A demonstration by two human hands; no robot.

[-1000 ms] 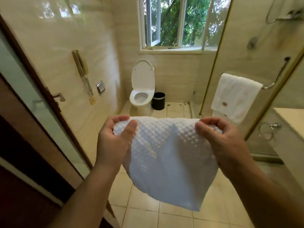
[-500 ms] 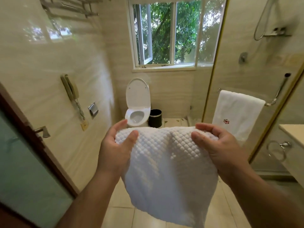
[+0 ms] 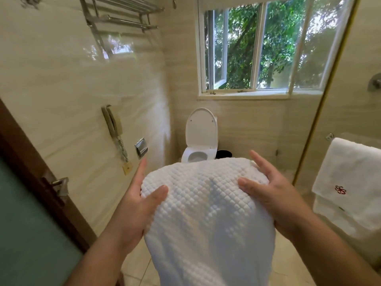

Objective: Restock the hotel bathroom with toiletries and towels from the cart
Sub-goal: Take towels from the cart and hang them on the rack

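White towel [image 3: 208, 219] between both hands

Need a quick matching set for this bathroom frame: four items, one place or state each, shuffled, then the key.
Things:
1. waffle towel
2. monogrammed towel
3. toilet lid
4. metal rack

Places or states:
A. raised upright
B. high on the left wall, nothing on it
C. held between the left hand and right hand
D. draped over a bar at the right

Pairs: 1-C, 2-D, 3-A, 4-B
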